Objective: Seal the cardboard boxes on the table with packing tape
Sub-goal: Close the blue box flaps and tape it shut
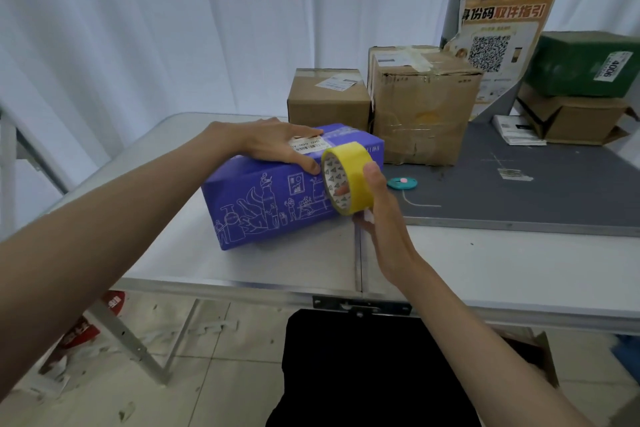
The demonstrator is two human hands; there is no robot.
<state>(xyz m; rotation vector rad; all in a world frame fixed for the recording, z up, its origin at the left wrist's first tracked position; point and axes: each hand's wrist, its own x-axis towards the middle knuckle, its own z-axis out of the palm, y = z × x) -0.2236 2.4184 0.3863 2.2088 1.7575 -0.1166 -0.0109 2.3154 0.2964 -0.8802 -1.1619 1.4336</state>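
My left hand (284,146) lies flat on top of the purple box (277,191), fingers straight and spread over its white label (309,145), thumb reaching down the near edge. The box sits on the white folding table (242,263), turned at an angle, its printed side facing me.

My right hand (377,218) grips the roll of yellow tape (349,177), thumb pressed on the outer face and a fingertip showing through the core from inside. The roll stands on edge in front of the box's right end; whether it touches the cardboard I cannot tell.

Behind the purple box stand two brown boxes, a small one (327,99) and a taller, worn one (420,107) just beside it. To the right, a grey mat (519,191) covers the table, with a small teal cutter (401,183) lying on it near my right hand. Farther back right, a green parcel (581,62) rests on an open brown carton (575,120), and a poster with a QR code (498,45) leans behind the tall box.
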